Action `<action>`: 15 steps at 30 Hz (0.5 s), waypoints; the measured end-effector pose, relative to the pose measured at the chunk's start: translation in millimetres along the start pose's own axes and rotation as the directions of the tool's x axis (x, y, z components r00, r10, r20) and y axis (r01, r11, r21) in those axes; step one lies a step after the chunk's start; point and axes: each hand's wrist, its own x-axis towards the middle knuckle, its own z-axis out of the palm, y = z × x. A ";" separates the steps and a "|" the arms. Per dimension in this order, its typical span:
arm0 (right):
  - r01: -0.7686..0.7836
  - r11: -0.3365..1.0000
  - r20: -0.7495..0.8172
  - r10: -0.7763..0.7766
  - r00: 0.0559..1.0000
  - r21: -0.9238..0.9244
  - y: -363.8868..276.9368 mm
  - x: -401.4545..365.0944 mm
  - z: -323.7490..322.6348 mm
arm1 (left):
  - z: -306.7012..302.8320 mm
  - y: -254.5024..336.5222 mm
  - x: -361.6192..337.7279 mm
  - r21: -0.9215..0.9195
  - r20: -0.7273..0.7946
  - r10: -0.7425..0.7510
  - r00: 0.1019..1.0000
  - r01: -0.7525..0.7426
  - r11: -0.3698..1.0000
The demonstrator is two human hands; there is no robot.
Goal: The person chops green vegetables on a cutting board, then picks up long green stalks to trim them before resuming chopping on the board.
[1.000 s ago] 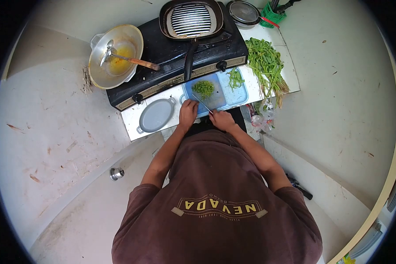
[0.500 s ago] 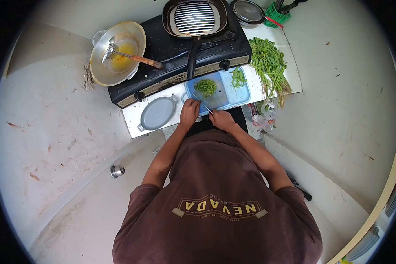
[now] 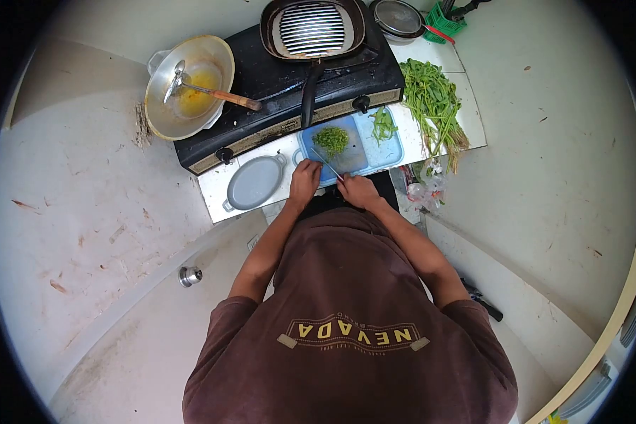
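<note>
Blue board (image 3: 384,154) sits on the white surface (image 3: 213,185) in front of you. Your right grip (image 3: 359,191) is closed round the handle of a thin knife (image 3: 325,162) at the board's near edge, and the blade slants over the board, pointing away and left. Your left grip (image 3: 304,181) is by the board's near left corner, fingers bent; I can't tell if it pinches anything. Chopped greens (image 3: 331,140) sit in a heap on the board's left part, with longer leaves (image 3: 384,125) on its right part. Right of the board lies a big leafy bunch (image 3: 431,99); left of it, a grey dish (image 3: 254,182). The knife looks light and stiff, so hold just the handle. The greens look soft, easy to squash, maybe slippery if wet; scoop them gently from underneath.
</note>
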 end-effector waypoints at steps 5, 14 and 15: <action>0.033 0.999 -0.002 -0.033 0.999 0.005 -5.3 -5.2 -6.2 | 0.3 -1.9 -1.8 0.001 0.008 -0.009 1.000 0.009 1.000; 0.062 0.998 -0.033 -0.062 0.998 -0.001 -6.1 10.7 5.0 | 1.3 -2.0 -2.3 0.022 -0.010 0.042 0.999 -0.041 0.999; 0.044 0.999 -0.007 -0.044 0.999 -0.004 -7.9 10.2 3.3 | 0.5 -2.4 -2.7 0.027 -0.013 0.055 0.998 -0.054 0.998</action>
